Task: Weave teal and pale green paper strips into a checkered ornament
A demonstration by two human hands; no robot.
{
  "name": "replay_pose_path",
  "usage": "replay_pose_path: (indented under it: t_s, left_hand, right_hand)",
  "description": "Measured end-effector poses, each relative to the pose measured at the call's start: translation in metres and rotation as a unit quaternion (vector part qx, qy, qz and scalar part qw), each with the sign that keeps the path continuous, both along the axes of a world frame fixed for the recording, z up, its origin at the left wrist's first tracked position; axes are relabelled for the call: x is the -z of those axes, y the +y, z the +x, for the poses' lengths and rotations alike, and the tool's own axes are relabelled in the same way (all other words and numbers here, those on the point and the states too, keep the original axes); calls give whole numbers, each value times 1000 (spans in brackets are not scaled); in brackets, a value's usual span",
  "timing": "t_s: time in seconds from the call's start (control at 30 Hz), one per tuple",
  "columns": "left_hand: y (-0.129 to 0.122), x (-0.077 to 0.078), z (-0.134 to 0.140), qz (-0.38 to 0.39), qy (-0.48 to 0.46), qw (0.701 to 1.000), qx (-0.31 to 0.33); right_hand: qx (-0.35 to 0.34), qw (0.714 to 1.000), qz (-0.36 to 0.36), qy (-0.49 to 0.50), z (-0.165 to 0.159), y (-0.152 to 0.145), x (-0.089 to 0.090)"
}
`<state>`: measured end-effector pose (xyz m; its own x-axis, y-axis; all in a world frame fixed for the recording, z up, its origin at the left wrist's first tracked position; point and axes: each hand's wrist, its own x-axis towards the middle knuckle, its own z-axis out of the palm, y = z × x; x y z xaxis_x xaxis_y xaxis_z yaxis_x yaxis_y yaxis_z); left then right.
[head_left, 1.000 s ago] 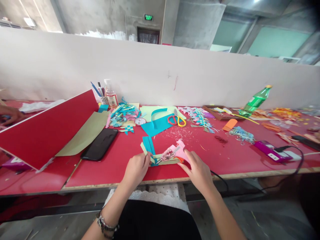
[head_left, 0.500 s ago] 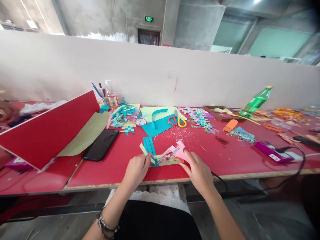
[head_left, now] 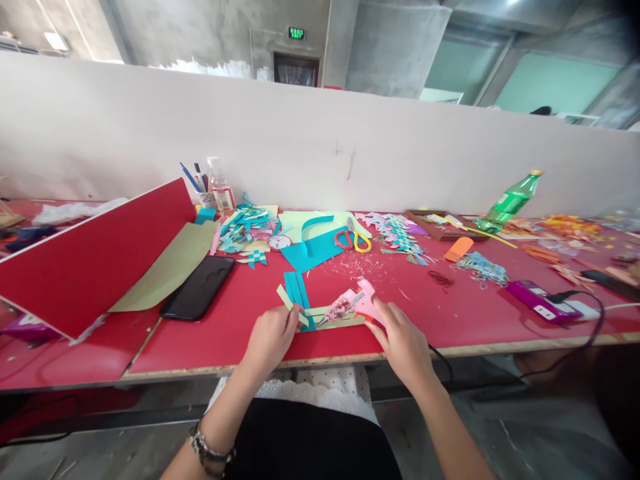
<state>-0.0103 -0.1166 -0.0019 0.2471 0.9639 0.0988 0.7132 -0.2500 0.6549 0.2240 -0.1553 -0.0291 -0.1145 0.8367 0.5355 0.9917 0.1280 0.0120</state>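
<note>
My right hand (head_left: 404,333) is wrapped around the handle of a pink glue gun (head_left: 345,305), its nozzle pointing left and down at the crossing of some paper strips. Between thumb and fingers my left hand (head_left: 273,333) pinches a pale green paper strip (head_left: 285,297) that slants up to the left. Blue paper strips (head_left: 297,291) run away from me, and other pale green strips (head_left: 345,323) lie to the right, below the gun. Where the strips meet is partly hidden by my left fingers.
Scissors (head_left: 357,239) lie on blue paper (head_left: 317,252) beyond the strips. Left are a black phone (head_left: 199,290) and a leaning red board (head_left: 110,267); right, a purple power strip (head_left: 540,303) and a green bottle (head_left: 513,203). Paper scraps (head_left: 247,227) lie at the back.
The glue gun's nozzle has drawn slightly right, away from the strips' crossing by my left fingers. My left hand keeps its pinch. The whole view has shifted a little.
</note>
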Motion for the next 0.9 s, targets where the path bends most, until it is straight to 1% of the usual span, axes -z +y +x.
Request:
replay_pose_path:
  t_s: [0.2, 0.47, 0.9]
  left_hand:
    - [-1, 0, 0, 0, -7, 1000, 2]
    - [0, 2, 0, 0, -4, 1000, 0]
    - [-1, 2, 0, 3, -11, 1000, 0]
  right_hand:
    - [21, 1000, -11, -6, 6, -3, -3]
    - [50, 998, -24, 3, 17, -9, -2]
    - [77, 997, -18, 10, 33, -15, -4]
